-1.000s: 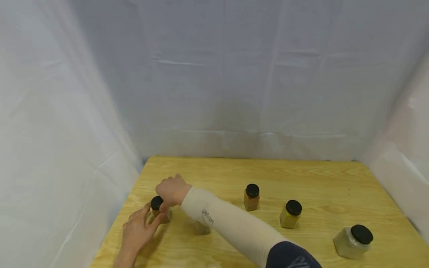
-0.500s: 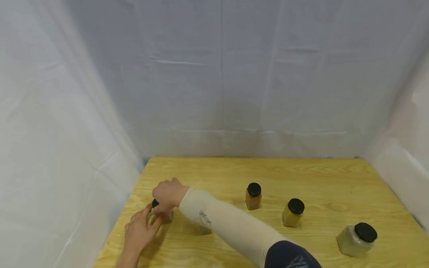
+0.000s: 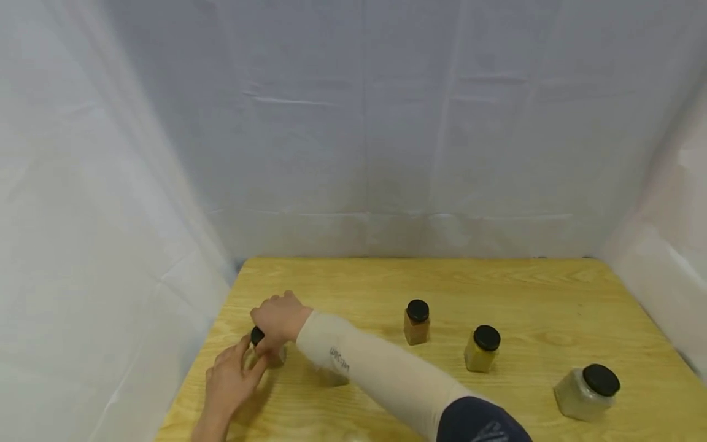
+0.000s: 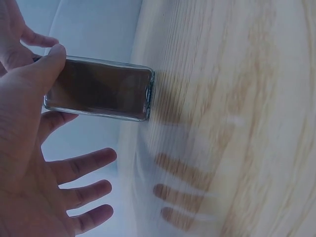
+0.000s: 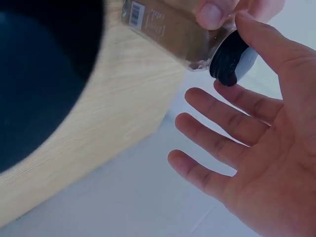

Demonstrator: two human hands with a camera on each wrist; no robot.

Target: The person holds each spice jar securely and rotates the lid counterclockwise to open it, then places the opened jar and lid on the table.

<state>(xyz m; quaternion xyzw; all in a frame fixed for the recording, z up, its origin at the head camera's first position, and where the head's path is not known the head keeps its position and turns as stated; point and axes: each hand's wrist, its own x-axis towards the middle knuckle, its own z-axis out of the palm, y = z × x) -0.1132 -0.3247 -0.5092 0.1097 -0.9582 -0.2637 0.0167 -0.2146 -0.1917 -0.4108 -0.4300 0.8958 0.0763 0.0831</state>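
At the table's left side stands a spice jar (image 4: 101, 89) of clear glass with brown powder inside and a black lid (image 5: 228, 57). My left hand (image 3: 227, 377) pinches its body between thumb and index finger, the other fingers spread apart. From above, my right hand (image 3: 280, 316) pinches the lid between thumb and index finger, its remaining fingers loosely extended. The lid is on the jar's neck, and the right hand hides much of it in the head view. In the left wrist view, the jar's base is right at the wooden tabletop (image 4: 237, 118).
Behind my right forearm, another jar (image 3: 333, 377) is partly hidden. To the right stand an orange-brown jar (image 3: 417, 329), a yellow one (image 3: 478, 357) and a wider pale one (image 3: 580, 396), all black-lidded. White sheeting (image 3: 353, 153) encloses the table's back and sides.
My right hand has shifted slightly left and down over the lid, covering more of it. The left hand keeps its hold on the jar.
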